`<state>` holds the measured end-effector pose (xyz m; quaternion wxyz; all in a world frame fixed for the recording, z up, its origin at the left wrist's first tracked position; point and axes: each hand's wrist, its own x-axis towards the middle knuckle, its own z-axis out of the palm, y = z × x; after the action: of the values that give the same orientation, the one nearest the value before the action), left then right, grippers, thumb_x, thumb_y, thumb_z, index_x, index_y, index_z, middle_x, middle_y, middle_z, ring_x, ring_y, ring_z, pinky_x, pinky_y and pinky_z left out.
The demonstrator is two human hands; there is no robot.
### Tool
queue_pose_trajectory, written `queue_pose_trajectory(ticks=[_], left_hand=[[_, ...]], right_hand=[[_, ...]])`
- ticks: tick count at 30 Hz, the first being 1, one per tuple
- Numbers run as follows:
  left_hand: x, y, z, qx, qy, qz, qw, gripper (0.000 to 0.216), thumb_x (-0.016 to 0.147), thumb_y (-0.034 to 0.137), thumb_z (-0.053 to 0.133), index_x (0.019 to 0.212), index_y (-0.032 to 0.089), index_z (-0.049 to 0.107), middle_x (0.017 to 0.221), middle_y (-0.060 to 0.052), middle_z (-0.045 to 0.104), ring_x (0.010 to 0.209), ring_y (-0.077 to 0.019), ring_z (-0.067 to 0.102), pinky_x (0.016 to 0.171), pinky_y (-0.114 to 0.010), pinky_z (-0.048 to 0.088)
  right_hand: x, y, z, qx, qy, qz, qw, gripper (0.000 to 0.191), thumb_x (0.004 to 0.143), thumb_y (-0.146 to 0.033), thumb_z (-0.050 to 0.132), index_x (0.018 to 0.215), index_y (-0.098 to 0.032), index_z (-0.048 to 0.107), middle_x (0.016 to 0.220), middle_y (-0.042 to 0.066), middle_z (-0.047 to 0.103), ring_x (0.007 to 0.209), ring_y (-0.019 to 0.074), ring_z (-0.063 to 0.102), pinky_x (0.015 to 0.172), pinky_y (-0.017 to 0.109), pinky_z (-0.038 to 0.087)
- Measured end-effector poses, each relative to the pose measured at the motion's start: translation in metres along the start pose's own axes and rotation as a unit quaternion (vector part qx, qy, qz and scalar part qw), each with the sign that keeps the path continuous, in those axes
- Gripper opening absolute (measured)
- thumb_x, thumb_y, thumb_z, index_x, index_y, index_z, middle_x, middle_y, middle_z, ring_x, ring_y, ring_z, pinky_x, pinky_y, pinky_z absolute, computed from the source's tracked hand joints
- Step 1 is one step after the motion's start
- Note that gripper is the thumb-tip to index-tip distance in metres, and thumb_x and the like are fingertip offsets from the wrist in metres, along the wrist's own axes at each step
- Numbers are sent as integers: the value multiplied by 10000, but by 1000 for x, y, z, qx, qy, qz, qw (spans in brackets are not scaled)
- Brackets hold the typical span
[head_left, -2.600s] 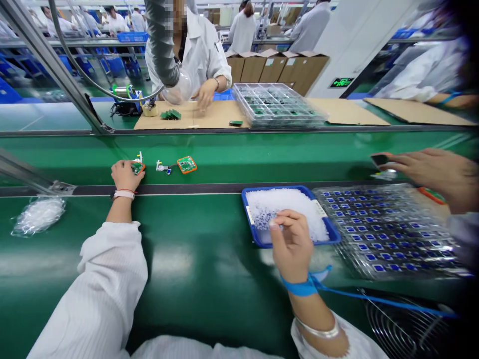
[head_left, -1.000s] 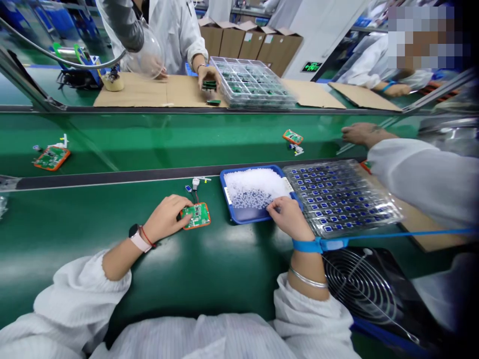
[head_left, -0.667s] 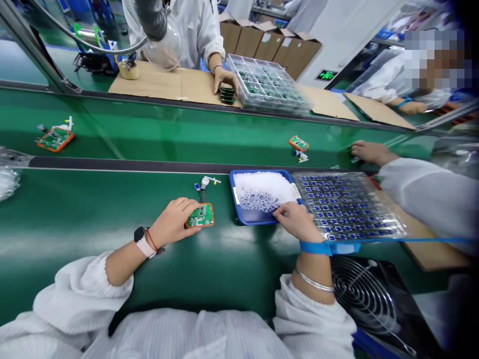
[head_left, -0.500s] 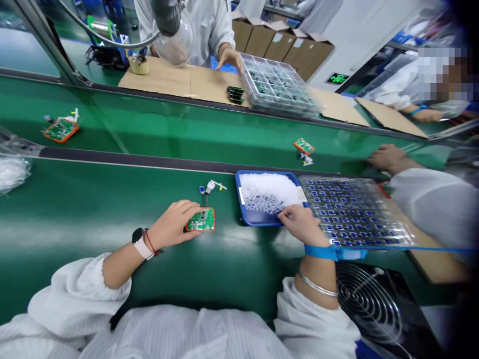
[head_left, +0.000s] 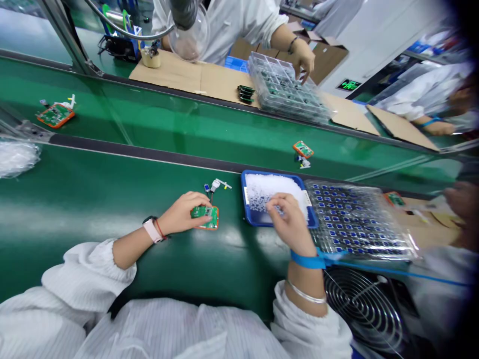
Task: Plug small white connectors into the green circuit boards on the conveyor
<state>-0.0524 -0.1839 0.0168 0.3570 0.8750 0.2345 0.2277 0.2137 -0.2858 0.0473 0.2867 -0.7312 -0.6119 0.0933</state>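
A green circuit board in an orange shell lies on the green bench, and my left hand grips it from the left, thumb across its face. Wires run from the board's top to a small blue-faced part and a white connector piece. Over a blue tray of small white pieces, my right hand is raised with thumb and fingertips pinched. Whatever the pinch holds, if anything, is too small to make out.
Right of the tray is a clear plastic tray of blue-faced parts. A fan stands below it. Orange-cased boards lie on the strip beyond. Across, a co-worker's hand reaches over a compartment box. Another co-worker's hand is at right.
My right hand has moved left from the tray's near right edge and now hangs above it, pinched. The left hand still holds the board, its thumb now on top. The far co-worker's hand moved right.
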Motion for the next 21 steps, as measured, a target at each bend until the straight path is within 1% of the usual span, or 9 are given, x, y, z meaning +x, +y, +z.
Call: queue_pose_trajectory(ticks=[1, 2, 4, 6, 8, 12, 15, 19, 21], left_hand=[[4, 2, 2, -25, 18, 2, 1000, 199, 858, 357, 562, 959, 202, 636, 1055, -55, 649, 1025, -190, 569, 921, -343, 415], [7, 3, 4, -47, 31, 4, 998, 171, 873, 326, 541, 911, 197, 647, 1014, -52, 663, 994, -180, 583, 907, -333, 427], [12, 5, 6, -75, 42, 4, 996, 164, 881, 285, 524, 857, 192, 657, 957, -49, 683, 944, -173, 603, 882, -328, 446], [13, 5, 6, -89, 42, -1, 995, 154, 874, 256, 528, 844, 189, 664, 931, -47, 693, 909, -171, 614, 858, -328, 459], [12, 4, 6, -94, 38, -9, 995, 143, 862, 234, 540, 834, 187, 671, 917, -45, 698, 887, -168, 621, 845, -324, 465], [10, 0, 5, -108, 42, -24, 993, 110, 825, 208, 581, 790, 181, 682, 899, -38, 700, 860, -160, 631, 829, -305, 474], [10, -1, 7, -107, 48, -42, 992, 106, 801, 173, 592, 752, 178, 686, 869, -29, 694, 823, -150, 633, 803, -287, 478], [9, 0, 7, -59, 42, -62, 995, 105, 776, 150, 601, 718, 170, 687, 832, -27, 686, 789, -153, 625, 771, -287, 476], [10, 1, 7, -36, 33, -74, 996, 123, 779, 151, 590, 697, 168, 681, 810, -26, 685, 773, -155, 624, 753, -285, 475]], right_hand=[[0, -18, 12, 57, -1, -43, 997, 177, 859, -271, 441, 759, -186, 560, 936, 88, 537, 951, 204, 517, 868, 360, 407], [-1, -35, 25, 105, -18, -74, 991, 175, 868, -270, 436, 755, -192, 544, 945, 84, 530, 953, 196, 519, 870, 354, 412], [-3, -60, 52, 169, -39, -90, 981, 160, 876, -258, 432, 759, -199, 525, 929, 70, 517, 941, 185, 520, 857, 346, 421], [-5, -71, 73, 207, -44, -78, 974, 152, 880, -255, 434, 766, -198, 518, 922, 63, 500, 931, 176, 516, 840, 335, 428], [-6, -70, 84, 224, -46, -71, 971, 145, 879, -254, 443, 771, -195, 518, 923, 59, 490, 934, 172, 509, 842, 331, 426], [-6, -61, 88, 234, -52, -75, 968, 133, 880, -237, 449, 780, -189, 523, 927, 58, 487, 950, 173, 495, 862, 339, 413], [-7, -60, 88, 227, -72, -72, 969, 127, 876, -226, 450, 783, -185, 525, 945, 62, 491, 957, 178, 493, 872, 353, 407], [-7, -61, 90, 202, -98, -71, 972, 128, 855, -205, 450, 754, -180, 526, 976, 74, 480, 983, 189, 485, 874, 364, 410], [-6, -61, 92, 201, -102, -62, 972, 129, 845, -197, 446, 742, -179, 522, 976, 80, 472, 977, 190, 487, 834, 350, 429]])
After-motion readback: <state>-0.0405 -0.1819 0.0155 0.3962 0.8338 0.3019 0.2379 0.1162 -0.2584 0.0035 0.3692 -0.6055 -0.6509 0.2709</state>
